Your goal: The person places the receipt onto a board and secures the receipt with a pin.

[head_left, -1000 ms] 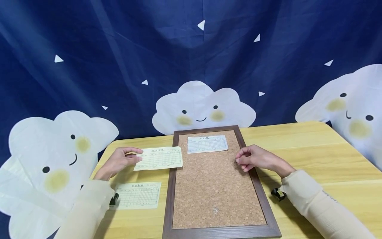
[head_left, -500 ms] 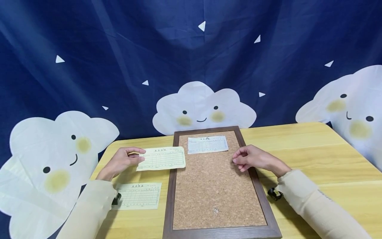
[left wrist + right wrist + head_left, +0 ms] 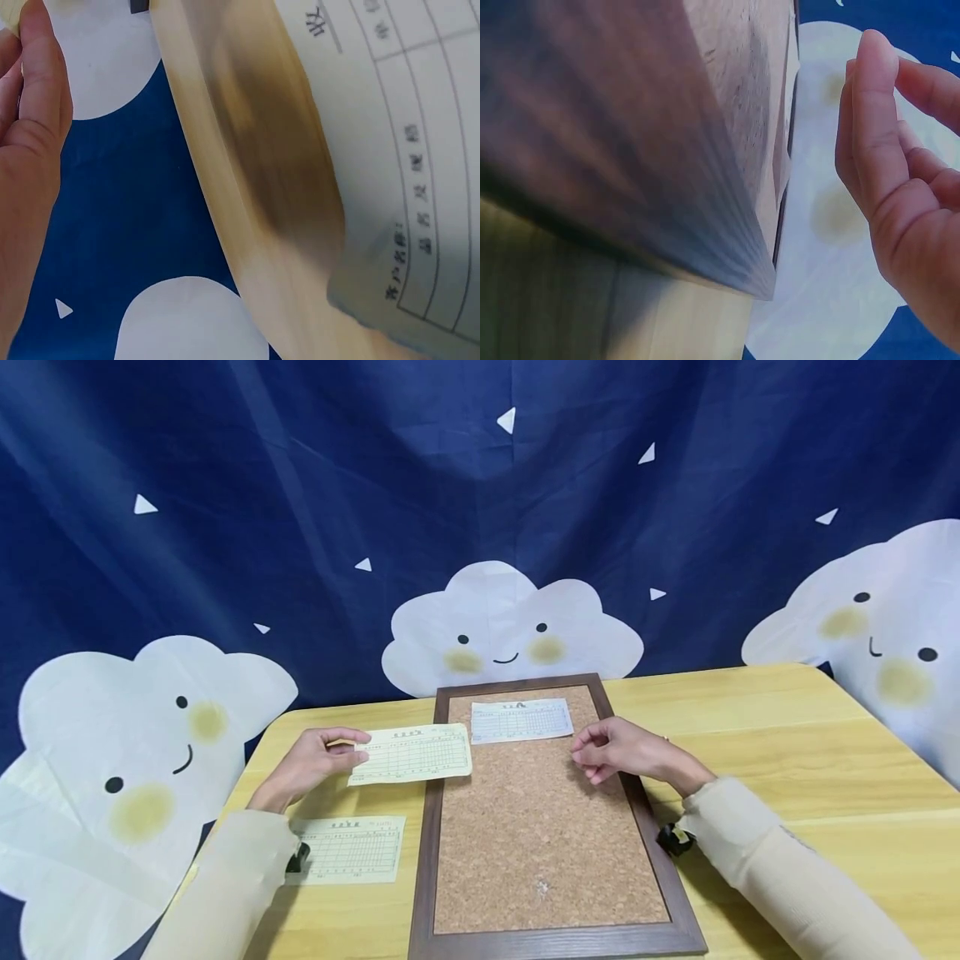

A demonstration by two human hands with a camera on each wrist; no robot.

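My left hand (image 3: 318,764) pinches the left end of a pale yellow receipt (image 3: 420,752) printed with a ruled table. That slip is raised, its right end over the left frame of a cork board (image 3: 555,835). Over the board's upper right side is my right hand (image 3: 618,747), fingers bent and thumb against the forefinger. In the right wrist view those fingertips (image 3: 876,56) meet; I cannot see whether anything tiny is between them. A white receipt (image 3: 521,721) lies at the top of the cork, with a small dark object at its upper edge.
Another pale receipt (image 3: 360,852) lies on the wooden table (image 3: 787,752) left of the board, partly behind my left cuff. It fills the right of the left wrist view. A blue curtain (image 3: 322,485) with cloud prints hangs behind the table.
My left hand has carried the yellow receipt slightly to the right, farther over the board. The right hand has shifted left and a little up, closer to the white receipt.
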